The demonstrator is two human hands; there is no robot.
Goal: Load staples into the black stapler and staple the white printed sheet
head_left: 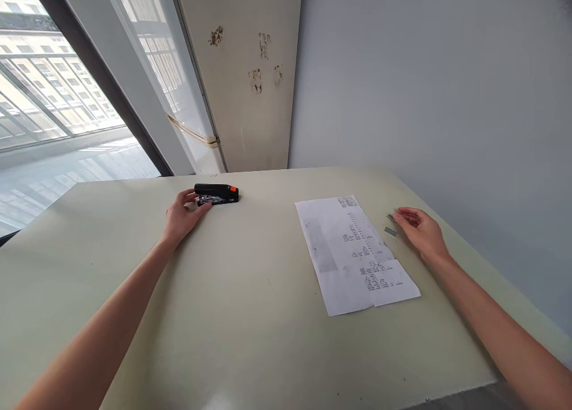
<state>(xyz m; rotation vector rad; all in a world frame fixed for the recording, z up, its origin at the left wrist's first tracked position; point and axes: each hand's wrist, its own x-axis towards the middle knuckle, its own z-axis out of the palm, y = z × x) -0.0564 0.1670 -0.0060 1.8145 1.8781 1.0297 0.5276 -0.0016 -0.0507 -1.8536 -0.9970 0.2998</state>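
Observation:
A black stapler [217,193] with an orange-red patch at its right end sits on the far left part of the table. My left hand [182,216] grips its left end, thumb along the near side and fingers behind. Over to the right, my right hand [419,230] pinches a small grey strip of staples [390,218] between thumb and fingertips. Just below that lies a second strip of staples [390,231], flat on the table. A printed sheet of paper [330,255], torn at its lower right, lies left of my right hand.
The pale table [250,326] runs back to a cream panel [250,124] with brown stains. A grey-blue wall [424,88] borders it on the right. At the left are a window [58,88] and a sliding door with a beige handle [192,133].

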